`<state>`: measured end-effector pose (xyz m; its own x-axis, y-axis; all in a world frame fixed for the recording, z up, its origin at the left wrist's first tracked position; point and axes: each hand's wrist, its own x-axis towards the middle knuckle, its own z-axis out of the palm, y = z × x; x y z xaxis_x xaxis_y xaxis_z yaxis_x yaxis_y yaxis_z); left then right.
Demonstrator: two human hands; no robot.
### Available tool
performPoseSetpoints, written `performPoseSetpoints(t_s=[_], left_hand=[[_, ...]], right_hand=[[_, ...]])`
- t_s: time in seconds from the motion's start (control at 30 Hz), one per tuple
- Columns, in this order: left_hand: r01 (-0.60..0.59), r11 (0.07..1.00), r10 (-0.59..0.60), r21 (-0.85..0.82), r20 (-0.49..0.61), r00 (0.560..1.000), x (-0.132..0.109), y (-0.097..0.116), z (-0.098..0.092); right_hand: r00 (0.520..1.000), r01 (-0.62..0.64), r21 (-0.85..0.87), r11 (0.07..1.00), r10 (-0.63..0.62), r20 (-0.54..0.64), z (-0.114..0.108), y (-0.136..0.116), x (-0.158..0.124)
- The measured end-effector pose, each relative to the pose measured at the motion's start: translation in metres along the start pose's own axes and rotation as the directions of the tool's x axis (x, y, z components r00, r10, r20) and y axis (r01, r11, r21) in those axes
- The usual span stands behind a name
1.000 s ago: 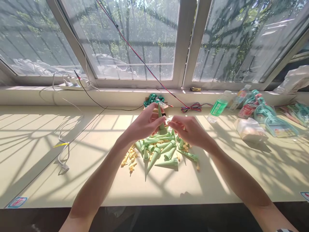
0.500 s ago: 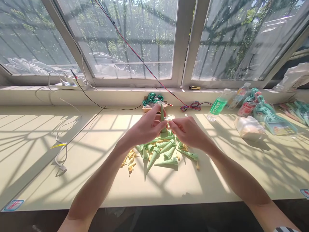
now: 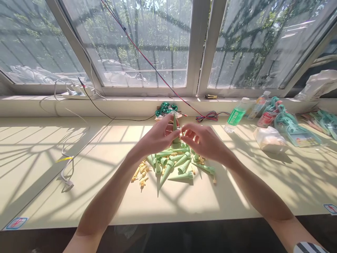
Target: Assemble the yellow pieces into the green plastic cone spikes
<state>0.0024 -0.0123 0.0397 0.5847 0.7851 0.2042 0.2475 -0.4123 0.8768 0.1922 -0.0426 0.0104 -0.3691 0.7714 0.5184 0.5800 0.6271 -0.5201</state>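
My left hand [image 3: 157,137] grips a green cone-shaped spike [image 3: 175,128] upright, tip pointing up, just above the table. Touching the spike's side are the pinched fingertips of my right hand [image 3: 204,142]; whatever small piece they hold is hidden. Under both hands lies a pile of green spikes [image 3: 173,163] on the pale table [image 3: 79,182]. Small yellow plastic pieces [image 3: 140,173] are scattered at the pile's left, with a few more on its right.
White cable [image 3: 65,165] trails across the table's left side from a power strip [image 3: 79,92] on the sill. A red-and-black wire [image 3: 207,116], a green bundle [image 3: 165,108], bottles [image 3: 235,117], a plastic bag [image 3: 268,138] and teal packaged goods [image 3: 292,124] sit at the back right.
My right hand has moved in closer until its fingertips meet the upright spike. My left hand keeps holding the spike in about the same place.
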Motion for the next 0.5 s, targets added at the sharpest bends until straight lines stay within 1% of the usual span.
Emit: performPoseSetpoints(t_s=[0.1,0.2,0.33,0.5], left_hand=[[0.026,0.999,-0.026,-0.033,0.008,1.000,0.0000,-0.0008,-0.0024],[0.022,0.998,-0.020,-0.051,0.041,0.999,-0.0004,-0.0024,-0.0038],[0.004,0.998,0.000,-0.062,0.069,0.998,-0.0004,-0.0046,-0.0029],[0.018,0.999,-0.015,-0.051,0.056,0.998,0.0003,-0.0046,-0.0003]], right_hand=[[0.995,0.094,-0.052,0.994,-0.092,0.048,-0.0050,0.0007,-0.0009],[0.988,0.145,-0.096,0.985,-0.139,0.066,-0.0080,0.0011,-0.0009],[0.982,0.176,-0.121,0.977,-0.165,0.096,-0.0091,0.0016,-0.0002],[0.976,0.193,-0.141,0.971,-0.175,0.131,-0.0090,0.0029,0.0002]])
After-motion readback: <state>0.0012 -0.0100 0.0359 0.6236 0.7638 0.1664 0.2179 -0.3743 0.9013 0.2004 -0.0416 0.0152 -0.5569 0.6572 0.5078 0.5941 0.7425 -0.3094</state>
